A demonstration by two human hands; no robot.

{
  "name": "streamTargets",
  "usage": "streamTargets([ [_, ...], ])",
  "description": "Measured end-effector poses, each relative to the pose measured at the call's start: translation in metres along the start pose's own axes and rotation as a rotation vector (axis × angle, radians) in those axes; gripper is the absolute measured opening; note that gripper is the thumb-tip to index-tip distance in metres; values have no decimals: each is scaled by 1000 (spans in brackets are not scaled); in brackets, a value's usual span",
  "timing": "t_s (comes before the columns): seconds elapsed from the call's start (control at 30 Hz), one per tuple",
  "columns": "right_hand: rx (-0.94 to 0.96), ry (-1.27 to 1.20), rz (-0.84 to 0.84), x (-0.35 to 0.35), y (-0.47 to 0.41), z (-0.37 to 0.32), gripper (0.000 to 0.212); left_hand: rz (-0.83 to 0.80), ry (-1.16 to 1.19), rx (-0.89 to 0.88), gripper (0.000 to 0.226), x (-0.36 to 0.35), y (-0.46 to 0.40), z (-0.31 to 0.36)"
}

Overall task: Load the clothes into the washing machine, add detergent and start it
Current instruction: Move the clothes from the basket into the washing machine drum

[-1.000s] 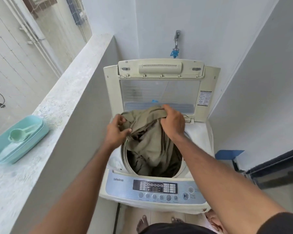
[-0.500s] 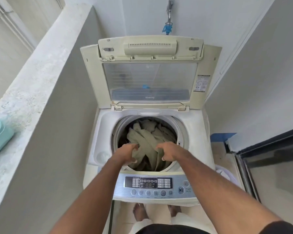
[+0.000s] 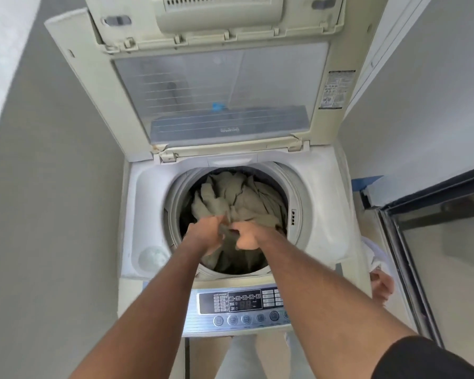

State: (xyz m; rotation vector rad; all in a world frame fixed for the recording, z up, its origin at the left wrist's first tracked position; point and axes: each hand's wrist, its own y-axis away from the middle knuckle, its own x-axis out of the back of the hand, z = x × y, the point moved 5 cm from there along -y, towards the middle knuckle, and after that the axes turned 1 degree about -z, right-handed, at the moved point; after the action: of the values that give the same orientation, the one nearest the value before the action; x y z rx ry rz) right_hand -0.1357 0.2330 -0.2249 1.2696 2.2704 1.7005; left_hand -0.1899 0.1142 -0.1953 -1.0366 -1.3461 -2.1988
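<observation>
A top-loading washing machine (image 3: 323, 214) stands in front of me with its lid (image 3: 219, 86) raised upright. An olive-green garment (image 3: 238, 198) lies crumpled inside the round drum. Both my hands are down in the drum opening. My left hand (image 3: 203, 233) and my right hand (image 3: 246, 235) sit side by side, fingers curled round a fold of the olive garment. The control panel (image 3: 241, 305) with its buttons is at the machine's front edge, partly covered by my right forearm.
A grey parapet wall (image 3: 52, 187) runs close along the left of the machine. A dark-framed glass door (image 3: 435, 242) stands on the right. A white basket rim (image 3: 372, 258) shows beside the machine's right side. My feet are on the floor below.
The garment went from being held above the opening down into the drum. My hands have followed it lower inside and moved closer together. The camera has leaned in over the machine.
</observation>
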Motion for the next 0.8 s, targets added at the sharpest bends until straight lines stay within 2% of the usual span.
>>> streamTargets([
  [0.03, 57, -41, -31, -5, -1, -9, 68, -3, 16, 5, 34, 4, 0, -3],
  [0.1, 81, -117, 61, -6, 1, -13, 58, 8, 55, 12, 28, 12, -1, -8],
  [0.23, 18, -169, 508, 27, 42, 18, 27, 69, 113, -55, 28, 30, -7, 15],
  [0.4, 7, -109, 904, 74, 130, 68, 17, 146, 119, -283, 13, 45, -17, 113],
  [0.53, -140, -121, 1142, 83, 205, 133, 17, 180, 170, -509, 24, 41, -1, 210],
  [0.6, -211, -162, 1203, 74, 237, 169, 15, 173, 211, -580, 22, 34, 13, 250],
  [0.8, -361, -282, 1247, 30, 303, 262, 14, 148, 234, -685, 23, -3, 55, 332],
])
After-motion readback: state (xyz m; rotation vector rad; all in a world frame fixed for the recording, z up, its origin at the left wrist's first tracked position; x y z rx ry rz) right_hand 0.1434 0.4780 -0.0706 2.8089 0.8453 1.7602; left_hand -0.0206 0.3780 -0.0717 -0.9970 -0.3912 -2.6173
